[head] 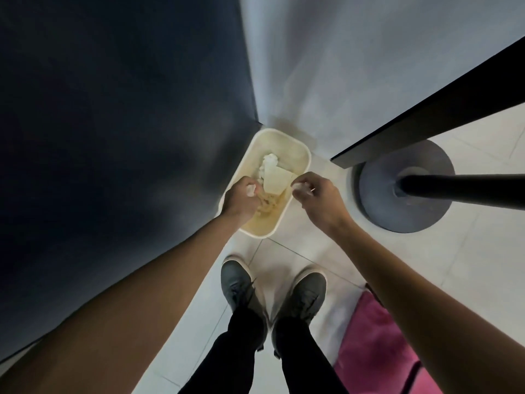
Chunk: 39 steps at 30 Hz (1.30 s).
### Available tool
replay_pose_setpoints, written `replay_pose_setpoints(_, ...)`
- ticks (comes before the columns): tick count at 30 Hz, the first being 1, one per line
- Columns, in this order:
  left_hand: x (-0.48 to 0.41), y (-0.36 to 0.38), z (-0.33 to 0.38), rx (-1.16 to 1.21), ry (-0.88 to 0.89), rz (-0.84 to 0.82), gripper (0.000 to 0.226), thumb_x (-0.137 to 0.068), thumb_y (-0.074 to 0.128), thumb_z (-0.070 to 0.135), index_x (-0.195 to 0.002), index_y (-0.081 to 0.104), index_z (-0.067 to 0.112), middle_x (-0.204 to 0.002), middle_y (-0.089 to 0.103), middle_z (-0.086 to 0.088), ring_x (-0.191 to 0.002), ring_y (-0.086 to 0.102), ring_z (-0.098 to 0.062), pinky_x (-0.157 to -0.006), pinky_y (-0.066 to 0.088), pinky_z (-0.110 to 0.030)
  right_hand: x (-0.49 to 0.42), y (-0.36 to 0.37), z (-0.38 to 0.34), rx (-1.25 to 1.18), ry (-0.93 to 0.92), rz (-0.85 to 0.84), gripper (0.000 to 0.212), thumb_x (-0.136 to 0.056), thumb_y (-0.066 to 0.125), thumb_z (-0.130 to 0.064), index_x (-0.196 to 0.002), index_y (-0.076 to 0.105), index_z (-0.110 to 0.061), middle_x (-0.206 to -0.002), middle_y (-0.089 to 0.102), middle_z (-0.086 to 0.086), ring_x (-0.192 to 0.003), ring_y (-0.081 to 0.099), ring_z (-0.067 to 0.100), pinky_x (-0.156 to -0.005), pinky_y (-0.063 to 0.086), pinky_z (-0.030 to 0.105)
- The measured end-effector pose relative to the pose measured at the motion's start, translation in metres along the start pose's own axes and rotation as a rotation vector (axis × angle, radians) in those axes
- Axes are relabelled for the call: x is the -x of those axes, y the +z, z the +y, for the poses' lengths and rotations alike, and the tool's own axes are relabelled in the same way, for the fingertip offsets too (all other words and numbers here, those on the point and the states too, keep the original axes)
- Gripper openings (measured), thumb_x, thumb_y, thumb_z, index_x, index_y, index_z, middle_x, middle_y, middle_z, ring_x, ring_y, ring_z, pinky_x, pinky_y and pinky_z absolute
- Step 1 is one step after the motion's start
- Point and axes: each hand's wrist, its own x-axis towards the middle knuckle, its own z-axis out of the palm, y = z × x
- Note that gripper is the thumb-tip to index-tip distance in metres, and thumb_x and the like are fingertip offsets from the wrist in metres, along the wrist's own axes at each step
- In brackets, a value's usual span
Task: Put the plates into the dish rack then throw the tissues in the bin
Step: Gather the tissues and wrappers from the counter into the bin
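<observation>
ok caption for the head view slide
Left hand grips a crumpled tissue, right hand pinches a second tissue, at the cream bin.

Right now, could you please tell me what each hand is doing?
Left hand: closed round a crumpled tissue, above the bin.
Right hand: pinching a second tissue at the bin's rim.

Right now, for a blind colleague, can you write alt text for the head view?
From above, the left hand and right hand each hold a crumpled white tissue over an open cream bin on the floor with more tissue and card inside. The person's dark shoes stand below it; a round table base is to its right.
</observation>
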Motion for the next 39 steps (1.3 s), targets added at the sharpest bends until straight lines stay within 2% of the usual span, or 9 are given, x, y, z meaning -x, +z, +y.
replay_pose_setpoints(4, -0.018, 0.011, -0.013, -0.066, 0.033, -0.015, 0.065, -0.083, 0.067, 0.002, -0.141, 0.048, 0.024, -0.139, 0.046, 0.0, -0.12, 0.049, -0.02, -0.087, 0.042, -0.02, -0.013, 0.01, 0.015, -0.017, 0.014, -0.004, 0.019, -0.091, 0.054, -0.011, -0.105, 0.067, -0.013, -0.087, 0.064, -0.003, -0.079, 0.061, 0.018, -0.073, 0.047, 0.027)
replay_pose_setpoints(7, -0.021, 0.017, -0.022, 0.04, 0.077, -0.013, 0.058, -0.084, 0.067, -0.001, -0.136, 0.053, 0.02, -0.138, 0.045, 0.002, -0.111, 0.048, -0.012, -0.074, 0.039, -0.002, -0.021, 0.012, 0.023, -0.003, -0.01, -0.006, 0.021, -0.097, 0.048, -0.012, -0.109, 0.065, -0.01, -0.088, 0.068, 0.005, -0.07, 0.065, 0.016, -0.063, 0.045, 0.015)
replay_pose_setpoints(11, -0.015, 0.025, -0.032, 0.238, 0.006, -0.029, 0.031, -0.087, 0.06, -0.006, -0.108, 0.065, 0.016, -0.106, 0.066, 0.004, -0.103, 0.062, -0.017, -0.085, 0.052, -0.029, -0.034, 0.013, 0.02, 0.172, -0.115, -0.001, 0.025, -0.095, 0.05, -0.008, -0.116, 0.063, -0.01, -0.092, 0.069, 0.009, -0.075, 0.067, 0.024, -0.067, 0.048, 0.022)
replay_pose_setpoints(16, -0.004, 0.031, -0.04, 0.275, -0.018, -0.033, 0.028, -0.086, 0.057, -0.003, -0.086, 0.069, 0.023, -0.094, 0.074, 0.003, -0.084, 0.068, -0.014, -0.059, 0.049, -0.024, -0.066, 0.011, -0.003, 0.522, -0.246, 0.003, 0.038, -0.09, 0.055, -0.008, -0.127, 0.055, -0.015, -0.118, 0.063, 0.013, -0.102, 0.061, 0.033, -0.083, 0.051, 0.036)
replay_pose_setpoints(20, 0.004, 0.034, -0.037, 0.309, -0.039, -0.02, 0.019, -0.088, 0.059, 0.0, -0.085, 0.07, 0.016, -0.093, 0.074, -0.002, -0.073, 0.067, -0.011, -0.057, 0.048, -0.022, -0.079, 0.013, -0.019, 0.71, -0.198, -0.002, 0.059, -0.085, 0.056, -0.004, -0.141, 0.038, -0.014, -0.124, 0.049, 0.016, -0.101, 0.059, 0.039, -0.074, 0.045, 0.038)
replay_pose_setpoints(24, 0.011, 0.032, -0.026, 0.334, -0.038, -0.021, 0.013, -0.085, 0.062, -0.005, -0.085, 0.07, 0.005, -0.088, 0.071, -0.007, -0.068, 0.063, -0.008, -0.048, 0.042, -0.008, -0.071, 0.009, -0.026, 0.718, -0.162, -0.009, 0.052, -0.087, 0.05, -0.006, -0.138, 0.043, -0.011, -0.126, 0.048, 0.016, -0.103, 0.058, 0.039, -0.077, 0.046, 0.039)
replay_pose_setpoints(31, 0.032, 0.012, -0.008, 0.315, -0.034, -0.023, 0.014, -0.083, 0.06, -0.008, -0.09, 0.069, -0.001, -0.097, 0.072, -0.01, -0.068, 0.062, -0.01, -0.049, 0.044, -0.009, -0.035, -0.013, -0.02, 0.621, -0.088, -0.069, 0.038, -0.086, 0.051, -0.012, -0.124, 0.057, -0.013, -0.119, 0.055, 0.011, -0.102, 0.058, 0.033, -0.08, 0.049, 0.037)
replay_pose_setpoints(36, 0.076, -0.007, 0.015, 0.317, -0.021, 0.0, 0.013, -0.093, 0.055, -0.004, -0.096, 0.067, -0.008, -0.087, 0.068, -0.014, -0.051, 0.06, 0.004, -0.046, 0.043, -0.008, 0.018, -0.025, -0.03, 0.529, -0.048, -0.134, 0.027, -0.09, 0.049, -0.014, -0.112, 0.065, -0.014, -0.112, 0.066, 0.009, -0.098, 0.061, 0.029, -0.079, 0.049, 0.034)
replay_pose_setpoints(39, 0.111, -0.024, 0.035, 0.343, -0.023, 0.022, 0.016, -0.097, 0.056, 0.002, -0.103, 0.066, -0.009, -0.084, 0.066, -0.017, -0.052, 0.061, 0.0, -0.045, 0.042, -0.008, 0.054, -0.037, -0.049, 0.497, -0.015, -0.144, 0.024, -0.093, 0.046, -0.017, -0.105, 0.067, -0.015, -0.106, 0.066, 0.01, -0.092, 0.062, 0.03, -0.077, 0.051, 0.034)
